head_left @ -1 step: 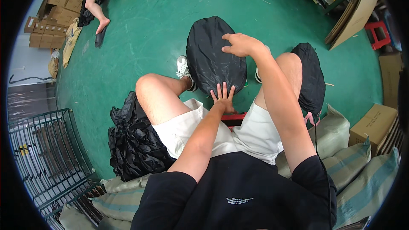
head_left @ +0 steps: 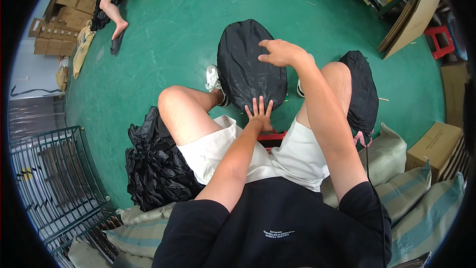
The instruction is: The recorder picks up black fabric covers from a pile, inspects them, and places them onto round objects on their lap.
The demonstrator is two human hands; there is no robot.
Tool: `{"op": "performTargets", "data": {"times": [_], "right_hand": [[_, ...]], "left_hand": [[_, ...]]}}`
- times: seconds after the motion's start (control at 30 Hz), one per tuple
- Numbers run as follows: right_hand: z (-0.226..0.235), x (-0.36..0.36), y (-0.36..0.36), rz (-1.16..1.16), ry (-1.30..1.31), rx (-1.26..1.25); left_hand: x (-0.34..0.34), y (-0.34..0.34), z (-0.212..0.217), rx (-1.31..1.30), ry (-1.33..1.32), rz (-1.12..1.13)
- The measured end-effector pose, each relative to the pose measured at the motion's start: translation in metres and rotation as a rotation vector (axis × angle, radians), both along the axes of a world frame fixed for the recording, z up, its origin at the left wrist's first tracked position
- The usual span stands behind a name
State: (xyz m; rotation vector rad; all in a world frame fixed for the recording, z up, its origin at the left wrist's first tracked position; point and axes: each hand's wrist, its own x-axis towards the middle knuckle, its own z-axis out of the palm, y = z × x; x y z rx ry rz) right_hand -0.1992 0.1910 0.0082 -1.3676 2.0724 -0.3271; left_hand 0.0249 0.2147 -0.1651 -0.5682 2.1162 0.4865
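Observation:
A full, rounded black fabric bag (head_left: 250, 62) stands on the floor between my feet. My left hand (head_left: 260, 116) lies with fingers spread against the near end of it. At the bag's upper right is my right hand (head_left: 283, 52), its thumb and fingers apart and nothing between them; whether it touches the fabric I cannot tell. A second filled black bag (head_left: 363, 92) rests beside my right knee, with a pink piece (head_left: 361, 138) at its near end. Left of my thigh lies a heap of crumpled black fabric (head_left: 157, 168). Part of a red stool (head_left: 272, 138) shows beneath me.
Woven sacks (head_left: 416, 218) are packed around me on both sides. A dark wire rack (head_left: 57, 168) stands at the left, a cardboard box (head_left: 430, 141) at the right. Far right are flat cardboard sheets (head_left: 411, 20) and a red stool (head_left: 440, 41). Another person's leg (head_left: 113, 12) shows far left near stacked cartons (head_left: 69, 17).

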Motion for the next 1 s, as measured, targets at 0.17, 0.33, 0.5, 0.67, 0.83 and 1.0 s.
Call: {"op": "performTargets", "data": {"times": [0.17,0.33,0.5,0.67,0.83,1.0], "right_hand": [[-0.004,0.004,0.0,-0.001,-0.027,0.018],[0.001,0.001,-0.001,-0.034,-0.059,0.039],[-0.005,-0.01,-0.002,-0.018,-0.001,-0.035],[-0.013,-0.009,-0.005,0.027,-0.022,-0.081],[-0.008,-0.008,0.005,-0.061,-0.102,0.04],[-0.018,0.027,-0.027,0.009,-0.141,0.008]], "left_hand": [[0.002,0.002,0.0,0.019,0.013,-0.011],[-0.01,-0.014,0.018,0.134,0.072,0.091],[0.006,-0.058,0.102,0.766,0.86,0.584],[0.121,-0.149,0.206,0.849,1.631,1.088],[0.268,-0.233,0.131,0.097,1.626,1.848],[0.49,-0.202,-0.027,-0.648,0.941,1.636]]}}
